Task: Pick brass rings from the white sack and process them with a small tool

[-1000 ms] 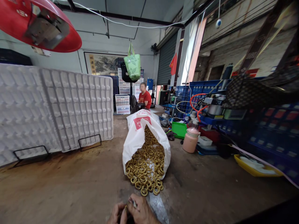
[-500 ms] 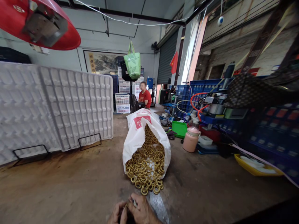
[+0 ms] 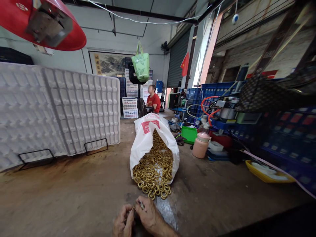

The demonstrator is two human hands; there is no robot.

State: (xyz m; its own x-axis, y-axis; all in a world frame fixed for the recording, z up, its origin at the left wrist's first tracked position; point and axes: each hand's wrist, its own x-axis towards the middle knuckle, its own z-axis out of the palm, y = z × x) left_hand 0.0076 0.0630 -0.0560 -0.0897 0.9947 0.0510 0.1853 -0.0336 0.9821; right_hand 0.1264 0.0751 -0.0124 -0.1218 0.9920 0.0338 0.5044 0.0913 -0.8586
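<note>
At the bottom middle, my left hand [image 3: 123,221] is closed, thumb and fingers pinched on something small. Only a thin golden edge shows at its fingertips, so I cannot make out the piece. Close against it on the right, my right hand [image 3: 150,215] is curled around a small, slim grey tool [image 3: 141,204], whose kind is not clear. Just beyond both hands, brass-coloured rings [image 3: 153,169] spill onto the table from the open mouth of a white sack [image 3: 141,144] lying on its side.
A brown worktable [image 3: 81,194] spreads around the sack. White moulded trays [image 3: 91,112] stand upright in wire holders at left. A pink flask [image 3: 201,145], a green tray [image 3: 189,135] and a yellow dish [image 3: 268,173] are at right. A red lamp [image 3: 74,36] hangs upper left; a person [image 3: 153,100] sits beyond.
The view has tilted slightly, so the sack and rings sit a little higher. Both hands stay close together, with more of the right forearm showing.
</note>
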